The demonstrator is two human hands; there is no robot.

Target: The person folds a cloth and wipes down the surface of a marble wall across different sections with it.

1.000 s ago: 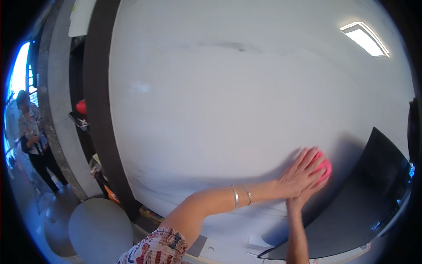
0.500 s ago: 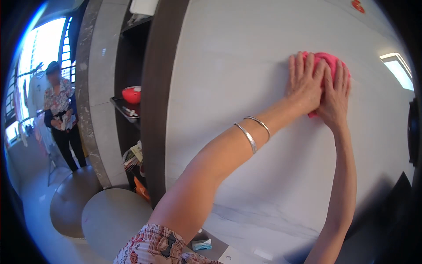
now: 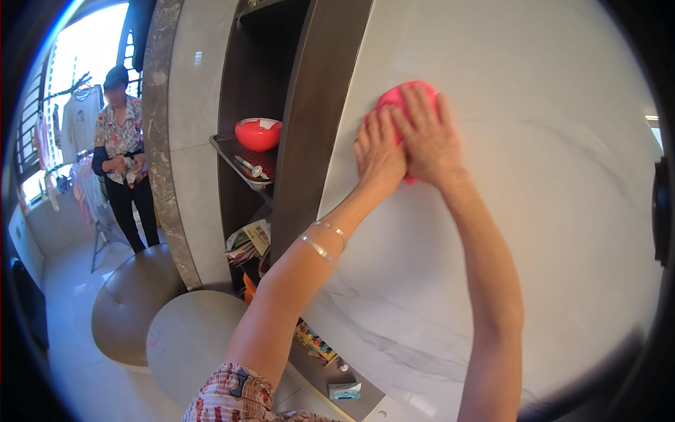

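Observation:
A pink cloth [image 3: 391, 97] is pressed against a pale marble-look wall panel [image 3: 555, 204], close to the panel's dark left border. My left hand [image 3: 382, 160] lies on its lower left part with fingers stretched upward. Beside it, my right hand [image 3: 430, 141] rests flat across the right part, fingers slightly spread and a little blurred. The two hands touch or overlap at the middle, and much of the cloth is hidden under them. Two silver bangles [image 3: 325, 243] circle my left forearm.
Left of the panel stands a dark shelf unit [image 3: 309, 126] holding a red bowl [image 3: 259, 134], a tray [image 3: 242, 169] and papers [image 3: 249, 240]. Below are a round table [image 3: 197, 337] and a brown round seat [image 3: 137, 302]. Another person [image 3: 123, 155] stands by the window. A tissue pack [image 3: 344, 391] lies low down.
Both hands have slid the pink cloth leftward along the panel, nearer the shelf unit. The view has turned left as well, so more of the shelf and the ledge below shows.

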